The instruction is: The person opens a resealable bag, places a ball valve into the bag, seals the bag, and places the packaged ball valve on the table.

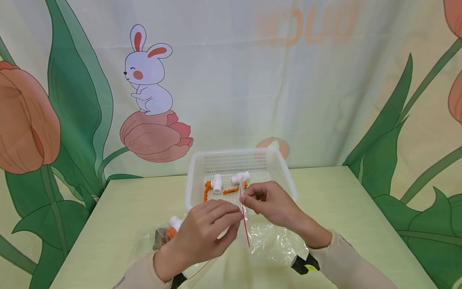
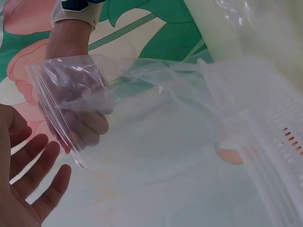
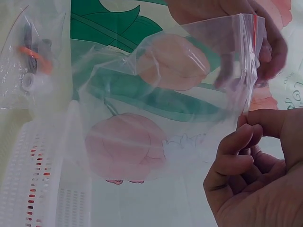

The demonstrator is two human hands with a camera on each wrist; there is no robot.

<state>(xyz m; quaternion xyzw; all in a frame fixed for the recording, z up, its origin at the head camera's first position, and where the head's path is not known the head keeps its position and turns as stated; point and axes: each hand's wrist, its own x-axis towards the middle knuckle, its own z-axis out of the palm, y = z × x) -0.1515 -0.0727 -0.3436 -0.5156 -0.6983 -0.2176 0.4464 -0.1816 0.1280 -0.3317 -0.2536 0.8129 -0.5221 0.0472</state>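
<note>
A clear zip-lock bag (image 1: 246, 228) with a red seal line hangs upright between the two hands, looking flat, with nothing visible inside. My right hand (image 1: 276, 204) pinches its sealing edge between thumb and index finger; the right wrist view shows the same pinch on the bag (image 3: 156, 104). Loosely bent, the fingers of my left hand (image 1: 207, 226) are spread beside that edge, the fingertips close to it. Seen in the left wrist view, the left hand (image 2: 35, 175) has a gap between its fingers and the bag (image 2: 142, 104).
A white perforated basket (image 1: 236, 151) stands behind the hands. In it lie two white pipe valves (image 1: 217, 184) with orange handles. Left of it, partly behind the left hand, another clear bag (image 3: 14, 66) contains a white-and-orange valve. Crumpled clear plastic (image 1: 278, 243) lies at right on the table (image 1: 321, 192).
</note>
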